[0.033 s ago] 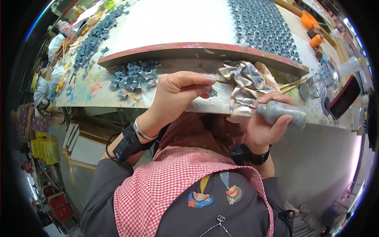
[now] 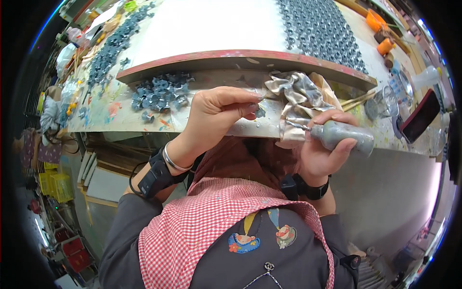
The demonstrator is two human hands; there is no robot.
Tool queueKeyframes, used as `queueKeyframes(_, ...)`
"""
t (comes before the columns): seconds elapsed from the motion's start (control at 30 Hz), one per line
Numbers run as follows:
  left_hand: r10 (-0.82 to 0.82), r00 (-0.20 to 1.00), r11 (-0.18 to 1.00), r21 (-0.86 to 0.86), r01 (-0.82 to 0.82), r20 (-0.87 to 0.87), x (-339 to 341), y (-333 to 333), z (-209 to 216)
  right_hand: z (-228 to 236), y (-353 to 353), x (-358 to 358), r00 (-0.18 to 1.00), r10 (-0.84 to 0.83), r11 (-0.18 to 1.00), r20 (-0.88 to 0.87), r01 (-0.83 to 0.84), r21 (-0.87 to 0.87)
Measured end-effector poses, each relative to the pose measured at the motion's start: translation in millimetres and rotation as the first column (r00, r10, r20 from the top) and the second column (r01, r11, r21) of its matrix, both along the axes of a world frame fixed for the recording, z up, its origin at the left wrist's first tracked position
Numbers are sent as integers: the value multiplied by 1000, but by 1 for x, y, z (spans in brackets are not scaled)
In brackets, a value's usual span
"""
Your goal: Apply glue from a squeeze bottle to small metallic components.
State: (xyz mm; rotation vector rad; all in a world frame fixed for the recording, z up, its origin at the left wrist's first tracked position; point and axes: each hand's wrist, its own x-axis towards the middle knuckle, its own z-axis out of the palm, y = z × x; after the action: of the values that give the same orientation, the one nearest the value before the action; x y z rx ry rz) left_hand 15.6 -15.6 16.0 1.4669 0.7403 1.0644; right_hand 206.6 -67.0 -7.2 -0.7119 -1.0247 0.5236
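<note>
Almost nothing differs from the earlier frame: both hands keep the same pose, the metal tip sits a touch higher, and the surface has shifted very slightly in view. The left hand (image 2: pixel 211 113) has its thumb and fingertips drawn together; a small blue-grey piece (image 2: pixel 260 112) shows right at the tips — I cannot tell whether it is gripped. The right hand (image 2: pixel 320 161) is wrapped around a grey bottle (image 2: pixel 351 138), whose slim, twisted metal tip (image 2: pixel 298 126) points toward the left hand, well short of it.

The pale surface (image 2: pixel 103 120) is speckled with paint. Just beyond the right hand lies a crumpled, stained cloth (image 2: pixel 303 96). Left of the left hand is a loose pile of blue-grey pieces (image 2: pixel 161 91). Ahead of both hands stretches a long red-edged bar (image 2: pixel 250 57), with a bright white panel (image 2: pixel 216 24) behind it; many similar pieces stand in close rows (image 2: pixel 322 36) ahead of the right hand. Farther right are a dark phone (image 2: pixel 422 115) and an orange bowl (image 2: pixel 377 21).

In the room, stacked boards (image 2: pixel 108 180) lean below and left of the left hand — yellow crates (image 2: pixel 57 185) beyond them — above a grey floor (image 2: pixel 385 202).
</note>
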Motion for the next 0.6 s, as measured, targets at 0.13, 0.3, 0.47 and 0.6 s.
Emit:
queueKeyframes(0.13,34,996,999,26,-32,-84,12,-4,0,-5,0,0,996,68,997,-56,-70,-24)
queueKeyframes(0.3,76,964,970,244,-12,-253,17,-6,-2,-7,-1,-4,996,63,996,-57,-66,-56)
queueKeyframes(0.47,144,965,951,301,-73,-220,19,-9,-8,-3,0,-3,996,57,993,-68,-63,-99)
queueKeyframes(0.6,131,943,931,364,-11,-306,15,-11,-8,0,-1,-3,994,61,988,85,-48,-143)
